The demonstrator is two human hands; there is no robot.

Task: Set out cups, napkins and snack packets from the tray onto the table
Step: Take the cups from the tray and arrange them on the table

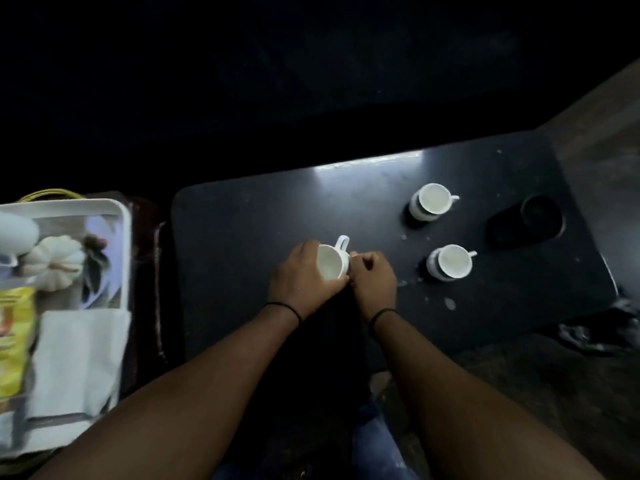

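Note:
A white cup [331, 262] sits tilted over the middle of the dark table [249, 220], its handle pointing away from me. My left hand [300, 279] wraps its left side and my right hand [372, 280] touches its right side with curled fingers. Two more white cups stand upright on the table, one at the far right [432, 199] and one nearer [452, 262]. The white tray [114, 206] at the left holds folded white napkins [78, 362] and a yellow snack packet [12, 341].
A white pumpkin-shaped ornament [52, 263] with dark leaves lies in the tray's far part. A round black object [533, 220] rests on the table's right end. Crumpled dark plastic [602, 327] lies off the table's right corner. The surroundings are very dark.

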